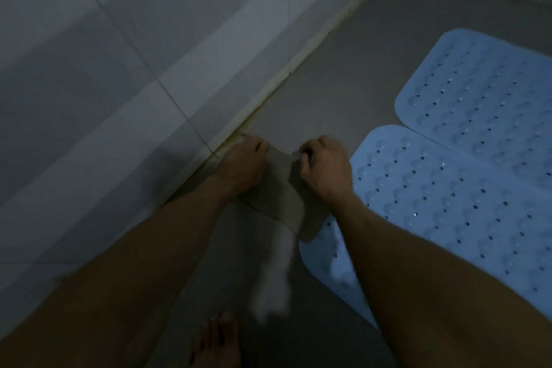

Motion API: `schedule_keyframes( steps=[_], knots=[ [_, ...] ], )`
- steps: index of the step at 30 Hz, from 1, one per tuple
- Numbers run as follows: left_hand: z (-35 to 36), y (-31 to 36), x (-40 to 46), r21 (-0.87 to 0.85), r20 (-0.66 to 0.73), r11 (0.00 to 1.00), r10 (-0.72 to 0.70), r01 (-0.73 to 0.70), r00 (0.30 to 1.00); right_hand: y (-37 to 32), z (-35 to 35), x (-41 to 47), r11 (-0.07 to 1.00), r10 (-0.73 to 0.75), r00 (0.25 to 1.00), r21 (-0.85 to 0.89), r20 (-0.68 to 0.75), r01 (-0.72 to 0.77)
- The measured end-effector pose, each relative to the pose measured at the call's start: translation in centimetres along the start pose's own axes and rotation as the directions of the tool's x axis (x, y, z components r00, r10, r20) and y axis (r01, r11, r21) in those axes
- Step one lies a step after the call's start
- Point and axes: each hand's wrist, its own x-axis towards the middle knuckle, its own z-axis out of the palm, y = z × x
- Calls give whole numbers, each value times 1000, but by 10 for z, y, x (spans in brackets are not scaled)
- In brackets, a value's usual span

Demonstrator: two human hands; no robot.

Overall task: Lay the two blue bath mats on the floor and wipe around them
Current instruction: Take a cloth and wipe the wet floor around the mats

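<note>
Two light blue bath mats with rows of bumps and small holes lie flat on the grey floor at the right: the far mat (484,92) and the near mat (442,206), their edges meeting. My left hand (242,163) and my right hand (325,167) each grip an upper corner of a pale cloth (277,206), stretched between them. The cloth hangs down, its white lower end blurred. Its right edge overlaps the near mat's left edge.
A tiled wall (119,75) runs diagonally along the left and meets the floor (343,75) at a stained joint just beyond my left hand. A bare foot (218,340) stands on the floor at the bottom. The room is dim.
</note>
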Motion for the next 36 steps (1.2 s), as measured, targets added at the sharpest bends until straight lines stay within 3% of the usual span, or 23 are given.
schedule_keyframes(
  steps=[3,7,11,20,36],
  knots=[
    [17,-2,-17,-48,47,999,-24,26,999,-20,21,-38,989,147,988,-7,48,-147],
    [32,7,-27,-109,186,992,-43,64,982,-15,52,-74,962,266,933,-9,242,-272],
    [30,11,-31,-177,190,981,-46,81,981,-12,57,-84,974,202,960,-141,195,-177],
    [41,3,17,-144,149,990,17,5,989,0,59,-45,949,288,927,-202,240,-242],
    [46,27,215,-112,31,992,64,-60,997,101,22,112,925,345,930,-212,129,-314]
  ],
)
